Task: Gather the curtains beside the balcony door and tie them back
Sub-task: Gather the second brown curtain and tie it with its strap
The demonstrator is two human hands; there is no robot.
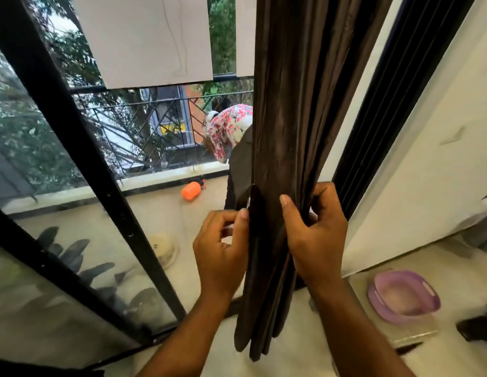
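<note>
A dark brown curtain point(291, 110) hangs in bunched pleats down the middle of the head view, its hem ending just above the floor. My right hand point(315, 235) wraps around the right side of the bundle, thumb across the front folds. My left hand point(220, 246) pinches the curtain's left edge fold between thumb and fingers. Behind the bundle's left edge, a dark strip of fabric point(241, 170) shows. I cannot tell whether it is a tie-back.
The black-framed glass balcony door point(82, 148) stands to the left. Out on the balcony are an orange spray bottle point(192, 189), a railing and a person in a floral top point(228, 129). A purple plastic tub point(404, 296) sits on the floor at the right.
</note>
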